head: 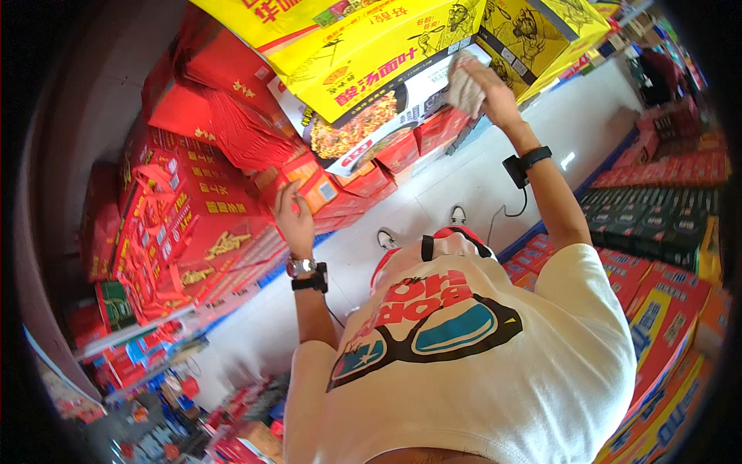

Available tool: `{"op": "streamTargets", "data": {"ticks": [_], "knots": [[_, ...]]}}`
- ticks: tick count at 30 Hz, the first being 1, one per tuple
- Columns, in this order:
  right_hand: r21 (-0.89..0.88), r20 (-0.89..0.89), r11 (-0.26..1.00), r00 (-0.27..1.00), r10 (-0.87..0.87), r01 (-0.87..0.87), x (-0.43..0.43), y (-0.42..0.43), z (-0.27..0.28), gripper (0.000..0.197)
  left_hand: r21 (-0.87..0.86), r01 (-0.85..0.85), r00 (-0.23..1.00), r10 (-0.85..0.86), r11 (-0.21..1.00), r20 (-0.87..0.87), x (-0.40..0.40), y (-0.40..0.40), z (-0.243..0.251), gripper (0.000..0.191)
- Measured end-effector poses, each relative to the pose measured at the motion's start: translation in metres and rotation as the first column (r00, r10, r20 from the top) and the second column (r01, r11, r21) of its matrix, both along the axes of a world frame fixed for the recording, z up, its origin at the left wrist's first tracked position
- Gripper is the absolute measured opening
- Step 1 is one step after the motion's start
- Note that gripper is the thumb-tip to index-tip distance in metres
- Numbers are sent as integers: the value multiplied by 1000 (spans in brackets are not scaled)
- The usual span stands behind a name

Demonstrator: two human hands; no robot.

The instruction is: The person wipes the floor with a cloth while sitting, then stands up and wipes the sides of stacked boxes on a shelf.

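Observation:
My right hand (493,93) holds a crumpled greyish cloth (465,84) against the white edge of a printed noodle carton (359,130). Yellow printed cartons (371,64) stand on and behind that carton. My left hand (294,217) holds nothing, its fingers apart and slightly bent, beside an orange and red package (313,185) in a row of red boxes. Whether its fingertips touch the package, I cannot tell. Folded red bags or boxes (232,116) lie stacked left of the noodle carton.
Red gift boxes with ribbon handles (168,232) fill the shelf on the left. Stacked red cartons (666,325) and dark green cartons (643,220) stand on the right. A pale tiled floor (417,203) runs between them. A cable hangs from a device at my right wrist.

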State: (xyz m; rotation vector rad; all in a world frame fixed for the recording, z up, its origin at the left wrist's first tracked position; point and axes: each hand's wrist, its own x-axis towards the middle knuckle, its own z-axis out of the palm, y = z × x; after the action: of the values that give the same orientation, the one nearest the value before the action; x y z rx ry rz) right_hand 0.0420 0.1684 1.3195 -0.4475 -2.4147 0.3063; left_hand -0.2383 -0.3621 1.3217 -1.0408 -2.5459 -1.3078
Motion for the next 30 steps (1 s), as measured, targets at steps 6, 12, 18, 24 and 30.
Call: {"op": "streamTargets", "data": {"ticks": [6, 12, 18, 24, 30], "knots": [[-171, -97, 985, 995, 14, -30, 19, 33, -20, 85, -72, -62, 998, 62, 995, -4, 41, 80, -11, 44], [-365, -287, 928, 957, -40, -71, 11, 4, -36, 87, -218, -196, 962, 144, 956, -232, 64, 115, -39, 55], [-351, -293, 931, 956, -4, -104, 7, -6, -22, 91, -197, -273, 932, 209, 942, -295, 75, 133, -42, 55], [-206, -62, 931, 953, 296, -302, -2, -57, -14, 88, -218, -354, 891, 258, 909, -374, 74, 145, -52, 49], [-176, -55, 856, 873, 485, -487, -20, -50, -1, 72, -194, -292, 918, 218, 936, -332, 69, 127, -48, 51]]}}
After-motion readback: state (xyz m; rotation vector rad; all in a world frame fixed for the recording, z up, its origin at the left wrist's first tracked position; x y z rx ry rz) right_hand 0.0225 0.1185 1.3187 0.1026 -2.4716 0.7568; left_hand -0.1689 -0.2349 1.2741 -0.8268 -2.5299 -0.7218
